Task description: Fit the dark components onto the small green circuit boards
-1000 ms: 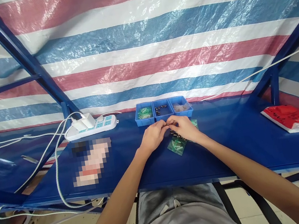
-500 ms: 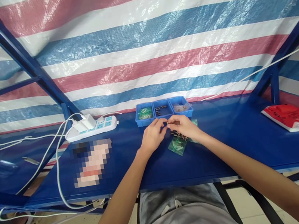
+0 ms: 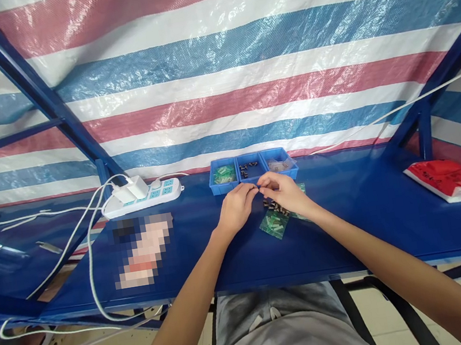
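Note:
My left hand [image 3: 237, 206] and my right hand [image 3: 284, 192] meet fingertip to fingertip just in front of three joined blue bins [image 3: 225, 187]. Both are pinched closed. Whatever lies between the fingertips is too small and covered to name. Partly under my right hand is a pile of small dark and brass-coloured parts [image 3: 274, 206]. A small green-printed clear bag [image 3: 274, 224] lies in front of that pile, and more green plastic shows behind and beside my right hand. Green packets [image 3: 224, 174] fill the left bin, small dark parts [image 3: 249, 167] the middle one, clear bags [image 3: 279, 164] the right one.
A white power strip [image 3: 157, 194] with plugged-in chargers [image 3: 134, 189] stands on the blue table [image 3: 365, 221] to the left, its white cables looping over the front edge. A blurred patch [image 3: 147, 253] lies nearer. At far right is a red and white packet [image 3: 453, 179].
The fingers of my right hand have shifted slightly upward at the meeting point. The small piece glimpsed between the fingertips earlier is now hidden.

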`<move>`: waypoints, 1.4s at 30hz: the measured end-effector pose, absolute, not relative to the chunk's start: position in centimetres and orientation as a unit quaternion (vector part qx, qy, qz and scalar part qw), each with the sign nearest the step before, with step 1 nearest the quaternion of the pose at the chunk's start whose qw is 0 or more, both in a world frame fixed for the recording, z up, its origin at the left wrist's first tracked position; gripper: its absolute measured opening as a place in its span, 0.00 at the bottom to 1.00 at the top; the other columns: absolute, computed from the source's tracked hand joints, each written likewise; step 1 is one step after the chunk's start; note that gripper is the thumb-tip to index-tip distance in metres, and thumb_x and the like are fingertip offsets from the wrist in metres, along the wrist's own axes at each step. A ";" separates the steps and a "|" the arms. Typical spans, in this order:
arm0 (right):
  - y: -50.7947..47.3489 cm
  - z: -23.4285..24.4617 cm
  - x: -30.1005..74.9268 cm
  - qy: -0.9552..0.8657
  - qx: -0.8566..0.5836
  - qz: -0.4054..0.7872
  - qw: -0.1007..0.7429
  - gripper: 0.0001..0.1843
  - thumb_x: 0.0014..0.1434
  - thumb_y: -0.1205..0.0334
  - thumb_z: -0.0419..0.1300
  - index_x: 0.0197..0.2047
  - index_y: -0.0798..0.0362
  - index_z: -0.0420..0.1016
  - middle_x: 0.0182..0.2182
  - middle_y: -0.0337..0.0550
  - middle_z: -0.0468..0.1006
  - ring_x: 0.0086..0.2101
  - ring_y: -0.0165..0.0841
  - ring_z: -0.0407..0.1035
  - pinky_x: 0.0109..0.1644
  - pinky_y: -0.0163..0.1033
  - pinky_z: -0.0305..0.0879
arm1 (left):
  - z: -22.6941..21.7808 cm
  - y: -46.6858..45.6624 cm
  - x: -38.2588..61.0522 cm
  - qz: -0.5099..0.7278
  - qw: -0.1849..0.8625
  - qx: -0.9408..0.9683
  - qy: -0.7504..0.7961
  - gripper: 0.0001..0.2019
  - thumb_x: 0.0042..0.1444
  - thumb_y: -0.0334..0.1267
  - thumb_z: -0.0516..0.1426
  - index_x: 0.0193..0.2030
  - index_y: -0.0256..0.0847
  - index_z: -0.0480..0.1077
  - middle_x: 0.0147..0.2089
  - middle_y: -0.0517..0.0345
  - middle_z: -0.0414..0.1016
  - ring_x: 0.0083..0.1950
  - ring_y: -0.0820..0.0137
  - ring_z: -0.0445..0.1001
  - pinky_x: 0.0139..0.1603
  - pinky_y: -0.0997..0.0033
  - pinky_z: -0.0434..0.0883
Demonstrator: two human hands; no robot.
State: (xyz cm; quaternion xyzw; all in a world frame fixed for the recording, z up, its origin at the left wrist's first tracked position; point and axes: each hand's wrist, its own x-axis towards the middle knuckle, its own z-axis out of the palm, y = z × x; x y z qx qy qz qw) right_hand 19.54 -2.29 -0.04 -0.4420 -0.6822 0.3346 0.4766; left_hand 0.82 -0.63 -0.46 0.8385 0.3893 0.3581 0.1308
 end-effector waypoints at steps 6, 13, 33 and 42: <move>-2.8 0.1 18.9 -0.713 -0.441 0.269 0.474 0.10 0.62 0.54 0.59 0.44 0.49 0.73 0.33 0.41 0.76 0.33 0.34 0.71 0.36 0.38 0.67 | -0.3 -0.5 0.8 0.359 0.211 0.832 0.367 0.16 0.71 0.45 0.47 0.39 0.40 0.71 0.32 0.58 0.73 0.30 0.71 0.71 0.36 0.71 0.68; -2.8 0.2 19.1 -0.715 -0.435 0.284 0.468 0.10 0.63 0.54 0.59 0.43 0.49 0.73 0.31 0.39 0.75 0.32 0.35 0.71 0.37 0.40 0.68 | 0.1 -0.7 0.7 0.353 0.239 0.823 0.376 0.22 0.71 0.49 0.45 0.30 0.40 0.65 0.26 0.60 0.69 0.28 0.72 0.69 0.34 0.73 0.65; -2.6 -0.2 19.1 -0.623 -0.439 0.447 0.468 0.21 0.58 0.41 0.62 0.32 0.53 0.72 0.27 0.40 0.75 0.26 0.32 0.71 0.25 0.35 0.62 | -0.1 -0.9 0.8 0.397 0.177 0.829 0.352 0.09 0.64 0.41 0.55 0.48 0.42 0.69 0.37 0.59 0.73 0.32 0.73 0.70 0.37 0.73 0.69; -3.0 0.5 19.0 -0.668 -0.470 0.357 0.453 0.22 0.64 0.42 0.55 0.30 0.51 0.71 0.24 0.39 0.73 0.24 0.33 0.69 0.27 0.37 0.62 | -0.5 -0.6 0.7 0.397 0.148 0.833 0.356 0.11 0.66 0.43 0.55 0.49 0.41 0.72 0.39 0.57 0.74 0.33 0.73 0.70 0.39 0.72 0.69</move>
